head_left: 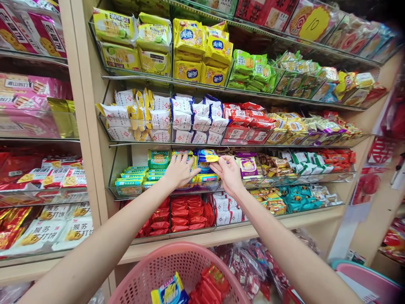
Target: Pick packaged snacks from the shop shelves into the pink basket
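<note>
My right hand (230, 175) pinches the right end of a blue and yellow snack packet (207, 155) between thumb and fingers, above the other packets in a glass-fronted shelf bin. My left hand (179, 172) lies over the yellow and blue packets just left of it, palm down with fingers apart. Turquoise and green packets (158, 159) are stacked left of that hand. Purple and cream packets (248, 165) stand beside my right hand. Below, a pink plastic basket (139, 274) holds a blue and yellow packet (170, 291) and several red packets (210, 285).
Glass dividers and front panels (139, 128) edge the shelf bins, full of wrapped snacks. Red packets (186, 213) fill the row below my hands. A wooden upright (85, 109) separates the left shelves. Plastic-wrapped goods (249, 264) lie under the bottom ledge.
</note>
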Motion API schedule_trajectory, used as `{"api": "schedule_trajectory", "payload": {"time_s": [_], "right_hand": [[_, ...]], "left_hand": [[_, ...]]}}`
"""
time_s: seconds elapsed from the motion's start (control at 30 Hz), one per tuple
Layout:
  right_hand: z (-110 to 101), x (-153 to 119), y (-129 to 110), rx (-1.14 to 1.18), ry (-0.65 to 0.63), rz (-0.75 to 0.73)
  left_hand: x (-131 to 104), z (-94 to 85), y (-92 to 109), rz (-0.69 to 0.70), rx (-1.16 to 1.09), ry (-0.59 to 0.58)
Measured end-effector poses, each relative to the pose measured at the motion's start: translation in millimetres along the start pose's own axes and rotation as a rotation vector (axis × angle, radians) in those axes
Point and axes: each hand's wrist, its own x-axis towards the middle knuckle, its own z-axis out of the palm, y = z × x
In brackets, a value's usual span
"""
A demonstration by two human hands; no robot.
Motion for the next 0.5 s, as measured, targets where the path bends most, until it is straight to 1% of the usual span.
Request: {"api": "schedule_trajectory", "payload": {"time_s": [0.17, 0.27, 0.33, 0.43, 0.47, 0.5], "right_hand": [[-6, -18, -12, 0.034, -0.014, 0.016], [-13, -37, -26, 0.040, -0.022, 0.022], [-21, -57, -38, 0.030, -0.028, 0.050], [-36, -95, -51, 0.009, -0.033, 0.177], [-42, -108, -54, 0.009, -0.038, 0.242], [-47, -121, -55, 0.014, -0.044, 0.315]], "left_hand": [[0, -0.1, 0, -0.001, -0.020, -0.027], [-9, -7.5, -2, 0.023, -0.077, -0.018], [-24, -20.6, -4, 0.045, -0.161, 0.012], [-55, -53.2, -4, 0.080, -0.357, 0.059], [-65, -65.9, -2, 0.129, -0.433, 0.031], [-75, -78.3, 0, 0.190, -0.504, -0.033]]}}
